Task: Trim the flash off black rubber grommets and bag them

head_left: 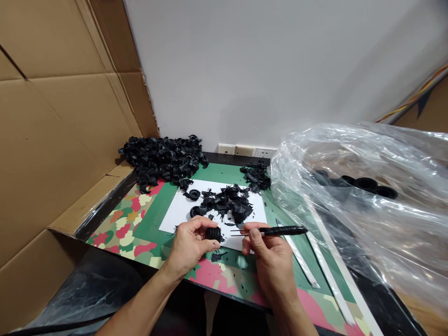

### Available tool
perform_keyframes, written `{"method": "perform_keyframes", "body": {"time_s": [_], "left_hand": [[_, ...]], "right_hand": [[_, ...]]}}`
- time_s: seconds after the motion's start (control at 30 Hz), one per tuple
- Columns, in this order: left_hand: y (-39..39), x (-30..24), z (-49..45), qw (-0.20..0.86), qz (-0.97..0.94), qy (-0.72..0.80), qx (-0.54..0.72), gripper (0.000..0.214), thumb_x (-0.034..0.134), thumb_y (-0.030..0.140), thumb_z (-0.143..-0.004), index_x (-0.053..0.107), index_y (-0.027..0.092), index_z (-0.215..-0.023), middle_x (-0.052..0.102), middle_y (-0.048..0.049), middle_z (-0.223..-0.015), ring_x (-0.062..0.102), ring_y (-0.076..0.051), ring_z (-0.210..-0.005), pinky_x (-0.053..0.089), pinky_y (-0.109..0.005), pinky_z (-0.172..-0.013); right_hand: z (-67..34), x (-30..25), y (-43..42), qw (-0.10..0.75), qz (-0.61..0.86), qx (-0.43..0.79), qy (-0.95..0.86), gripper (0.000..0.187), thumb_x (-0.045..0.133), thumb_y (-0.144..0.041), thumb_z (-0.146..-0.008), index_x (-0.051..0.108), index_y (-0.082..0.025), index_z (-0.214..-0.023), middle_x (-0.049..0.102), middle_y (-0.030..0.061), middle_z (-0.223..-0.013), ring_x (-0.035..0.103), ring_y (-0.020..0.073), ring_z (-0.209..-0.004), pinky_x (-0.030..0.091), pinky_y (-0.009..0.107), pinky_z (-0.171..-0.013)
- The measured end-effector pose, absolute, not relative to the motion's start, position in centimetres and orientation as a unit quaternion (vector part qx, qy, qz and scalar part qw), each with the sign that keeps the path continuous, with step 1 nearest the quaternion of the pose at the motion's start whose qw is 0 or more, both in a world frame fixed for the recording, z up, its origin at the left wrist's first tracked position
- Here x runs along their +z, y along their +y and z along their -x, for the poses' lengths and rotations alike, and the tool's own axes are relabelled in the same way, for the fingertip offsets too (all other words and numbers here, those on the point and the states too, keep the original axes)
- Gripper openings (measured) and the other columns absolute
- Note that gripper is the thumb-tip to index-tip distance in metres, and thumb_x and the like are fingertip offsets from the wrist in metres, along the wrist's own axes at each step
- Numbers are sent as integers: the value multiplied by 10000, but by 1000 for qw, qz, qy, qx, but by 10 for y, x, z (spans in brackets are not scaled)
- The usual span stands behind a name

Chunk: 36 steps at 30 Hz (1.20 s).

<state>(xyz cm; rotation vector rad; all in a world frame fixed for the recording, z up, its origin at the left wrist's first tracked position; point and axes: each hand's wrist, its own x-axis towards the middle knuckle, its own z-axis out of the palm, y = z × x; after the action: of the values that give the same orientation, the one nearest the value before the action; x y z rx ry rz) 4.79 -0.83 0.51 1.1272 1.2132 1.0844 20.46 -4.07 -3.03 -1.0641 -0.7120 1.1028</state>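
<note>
My left hand [191, 242] pinches a small black ribbed rubber part [213, 233] between thumb and fingers, just above the table's front. My right hand [269, 254] grips a black-handled tool [280, 230] with a thin metal tip pointing left at the rubber part; tip and part nearly touch. Both hands hover over the near edge of a white sheet [175, 212] that lies on a green mat [217, 172]. Black rubber scraps and parts [227, 203] are scattered on the sheet right behind the hands.
A large heap of black rubber parts [163, 158] lies at the back left against the cardboard wall [52, 116]. A clear plastic bag [367, 196] holding black round parts fills the right side. White strips [304, 266] lie on the mat at right. The table has a camouflage-patterned cover [119, 228].
</note>
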Motion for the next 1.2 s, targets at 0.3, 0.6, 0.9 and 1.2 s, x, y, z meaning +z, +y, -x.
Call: {"method": "perform_keyframes", "body": {"time_s": [0.3, 0.6, 0.9, 1.2], "left_hand": [[-4, 1, -46, 703, -294, 469, 446, 545, 816, 548, -535, 535, 181, -822, 520, 71, -514, 502, -80, -350, 244, -143, -275], [-5, 5, -58, 676, -365, 490, 412, 550, 713, 667, -583, 522, 158, -670, 578, -5, -482, 520, -106, -325, 228, -163, -272], [12, -2, -29, 316, -619, 562, 448, 194, 538, 121, -724, 709, 202, -770, 682, -12, -707, 618, -167, -698, 471, -274, -659], [0, 9, -33, 349, -740, 450, 358, 516, 665, 259, -777, 571, 241, -1283, 631, -77, -1177, 594, -156, -804, 496, -293, -729]], "right_hand": [[-198, -23, -44, 597, 461, 537, -378, 325, 701, -473, -751, 612, -161, -759, 523, -46, -560, 399, 68, -383, 323, 210, -383], [-177, -15, -41, 577, 464, 384, -551, 170, 573, -352, -834, 602, -190, -791, 613, -4, -587, 567, 139, -501, 461, 245, -501], [-185, -22, -31, 597, 485, 584, -259, 455, 743, -566, -615, 512, -185, -705, 447, -99, -461, 261, 28, -310, 198, 177, -316], [-186, -17, -28, 586, 425, 663, -189, 463, 815, -483, -565, 473, -173, -604, 495, -85, -432, 270, 1, -256, 213, 149, -270]]}}
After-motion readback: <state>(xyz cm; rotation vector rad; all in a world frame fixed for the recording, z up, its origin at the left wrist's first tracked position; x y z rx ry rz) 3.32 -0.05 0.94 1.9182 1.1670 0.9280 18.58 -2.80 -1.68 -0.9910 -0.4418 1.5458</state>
